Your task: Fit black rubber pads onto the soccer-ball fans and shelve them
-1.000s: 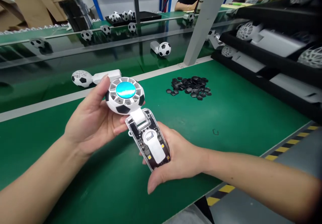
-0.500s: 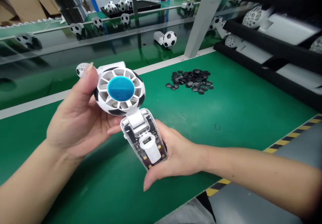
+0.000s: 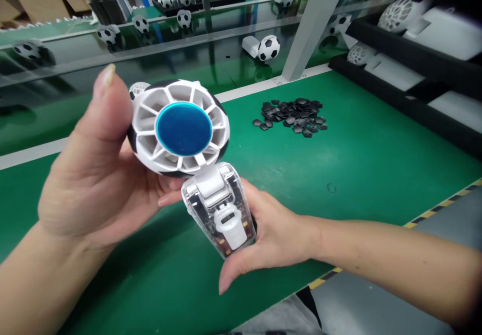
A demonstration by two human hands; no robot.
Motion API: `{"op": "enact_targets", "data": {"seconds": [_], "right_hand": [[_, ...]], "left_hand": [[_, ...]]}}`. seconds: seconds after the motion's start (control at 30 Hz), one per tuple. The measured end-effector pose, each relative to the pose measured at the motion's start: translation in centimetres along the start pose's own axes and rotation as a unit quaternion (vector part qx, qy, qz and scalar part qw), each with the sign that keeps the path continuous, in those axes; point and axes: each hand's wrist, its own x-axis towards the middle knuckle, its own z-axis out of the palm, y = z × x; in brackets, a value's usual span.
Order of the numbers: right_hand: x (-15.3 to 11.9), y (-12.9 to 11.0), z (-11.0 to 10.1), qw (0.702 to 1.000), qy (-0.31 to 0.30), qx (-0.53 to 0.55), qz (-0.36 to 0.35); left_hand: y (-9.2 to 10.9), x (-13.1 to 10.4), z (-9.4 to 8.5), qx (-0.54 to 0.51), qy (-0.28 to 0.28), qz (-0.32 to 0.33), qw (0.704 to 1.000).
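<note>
I hold a small football-patterned fan with both hands above the green table [image 3: 357, 174]. My left hand [image 3: 90, 184] cups the round fan head [image 3: 181, 126], thumb up along its left edge; the head has white ribs and a blue centre disc. My right hand [image 3: 263, 229] grips the clear handle [image 3: 220, 212] from below, where a circuit board and a white clip show. The head tilts up toward me on its white hinge.
A pile of small black pentagon pieces [image 3: 291, 115] lies on the table to the right. A conveyor belt [image 3: 113, 74] behind carries several finished football fans [image 3: 265, 47]. Black trays [image 3: 410, 74] with white fan parts stand at the right. A grey post [image 3: 312, 28] rises from the table's back edge.
Both hands have lifted the fan closer to the camera, and the head has tilted up so its blue disc faces me more squarely. The handle points more steeply toward me.
</note>
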Motion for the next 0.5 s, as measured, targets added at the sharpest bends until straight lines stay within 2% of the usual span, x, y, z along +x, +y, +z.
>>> {"op": "enact_targets", "data": {"seconds": [0.1, 0.27, 0.5], "right_hand": [[0.05, -0.05, 0.08, 1.000, -0.001, 0.012, 0.011], [0.06, 0.08, 0.23, 0.999, -0.001, 0.035, 0.020], [0.08, -0.18, 0.09, 0.998, 0.007, 0.052, 0.045]], "left_hand": [[-0.09, 0.13, 0.59, -0.011, 0.032, -0.007, 0.999], [-0.49, 0.51, 0.92, -0.031, 0.044, -0.015, 0.998], [-0.36, 0.80, 0.67, -0.050, 0.020, -0.017, 0.998]]}}
